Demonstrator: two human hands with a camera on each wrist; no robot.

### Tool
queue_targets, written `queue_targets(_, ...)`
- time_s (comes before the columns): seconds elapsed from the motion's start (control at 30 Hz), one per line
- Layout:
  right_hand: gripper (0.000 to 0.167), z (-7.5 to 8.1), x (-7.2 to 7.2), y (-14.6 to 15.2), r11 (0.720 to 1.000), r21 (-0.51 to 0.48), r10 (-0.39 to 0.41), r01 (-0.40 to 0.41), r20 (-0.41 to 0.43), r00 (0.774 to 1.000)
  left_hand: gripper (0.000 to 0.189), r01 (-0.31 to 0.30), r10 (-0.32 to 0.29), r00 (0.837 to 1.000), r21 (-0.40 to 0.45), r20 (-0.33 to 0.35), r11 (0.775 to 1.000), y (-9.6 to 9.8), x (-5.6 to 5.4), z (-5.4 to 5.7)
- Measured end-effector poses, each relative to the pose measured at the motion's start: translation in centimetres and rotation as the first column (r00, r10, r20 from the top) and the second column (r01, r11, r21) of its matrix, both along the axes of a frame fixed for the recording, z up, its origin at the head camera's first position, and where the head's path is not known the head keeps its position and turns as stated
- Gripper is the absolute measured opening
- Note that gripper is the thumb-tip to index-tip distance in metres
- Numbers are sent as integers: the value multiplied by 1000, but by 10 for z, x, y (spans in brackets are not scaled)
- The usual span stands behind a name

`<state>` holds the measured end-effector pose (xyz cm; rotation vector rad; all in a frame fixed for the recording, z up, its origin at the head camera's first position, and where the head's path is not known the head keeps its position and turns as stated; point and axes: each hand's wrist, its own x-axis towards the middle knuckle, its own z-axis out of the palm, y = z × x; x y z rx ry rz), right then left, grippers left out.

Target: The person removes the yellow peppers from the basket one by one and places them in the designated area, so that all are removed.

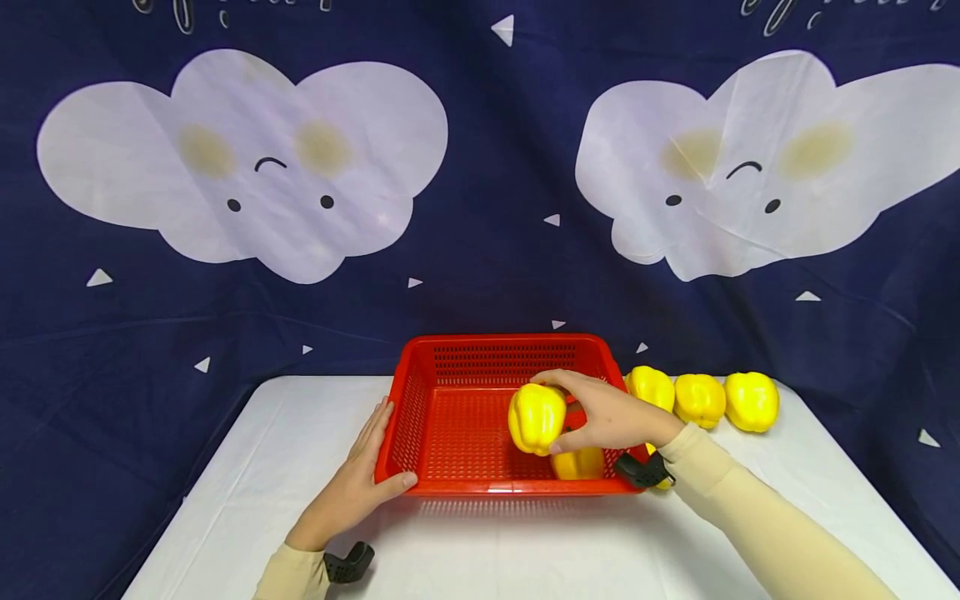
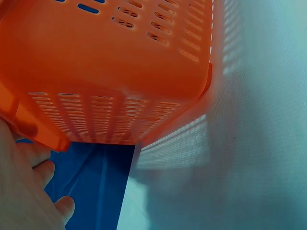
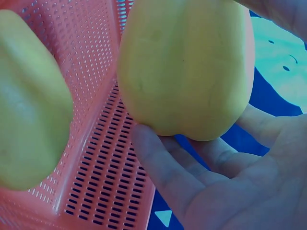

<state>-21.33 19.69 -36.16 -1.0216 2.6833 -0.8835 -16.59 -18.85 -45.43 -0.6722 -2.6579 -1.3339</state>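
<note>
While one pepper (image 1: 537, 419) hangs, basket floor (image 1: 467, 427) spreads leftward.

One pepper (image 1: 581, 467) in basket (image 1: 495, 487), perhaps four others (image 1: 700, 400) right of it

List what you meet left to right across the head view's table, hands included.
Left hand, red basket's left wall, held yellow pepper, right hand, middle yellow pepper of the back row, rightmost yellow pepper.

Held pepper (image 3: 184, 67): top cropped in right wrist view
Basket pepper (image 1: 579, 466): partly behind right hand (image 1: 611, 410) (front rim (image 1: 487, 488) too)
Left hand (image 2: 21, 189): cropped at left wrist view's edge
Backdrop lettering (image 1: 186, 28): cut off above, unreadable
</note>
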Motion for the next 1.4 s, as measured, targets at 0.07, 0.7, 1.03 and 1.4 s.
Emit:
queue_targets(0.07,82,0,2,3,1000,2,-16,16,-20,1000,104,0,0,1000,0,-1,1000,0,0,0)
queue_targets(0.7,83,6,18,33,995,-52,-88,85,-49,995,105,-10,10,1000,-8,9,1000,0,-1,1)
queue_targets(1.03,85,8,28,55,991,-71,-121,115,-96,988,104,-1,1,1000,-3,-1,1000,0,-1,1)
queue_targets(1.4,87,4,40,76,979,-112,-180,172,-64,982,104,-1,1,1000,3,-7,1000,0,1,0)
